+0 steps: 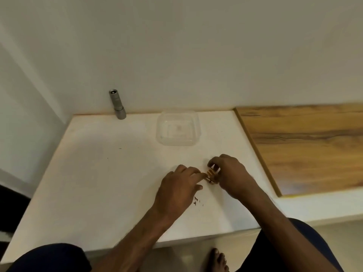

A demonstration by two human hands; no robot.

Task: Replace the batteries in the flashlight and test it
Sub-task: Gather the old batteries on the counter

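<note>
Gold batteries pinched between fingers of left hand and right hand, flashlight stood upright well apart, near wall.

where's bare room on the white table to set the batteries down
Free: the wide left half, between the flashlight and the near edge of the white table. Crowded: around the left hand, right hand, batteries and clear container.

Grey flashlight upright by wall; batteries btwn hands.
</note>
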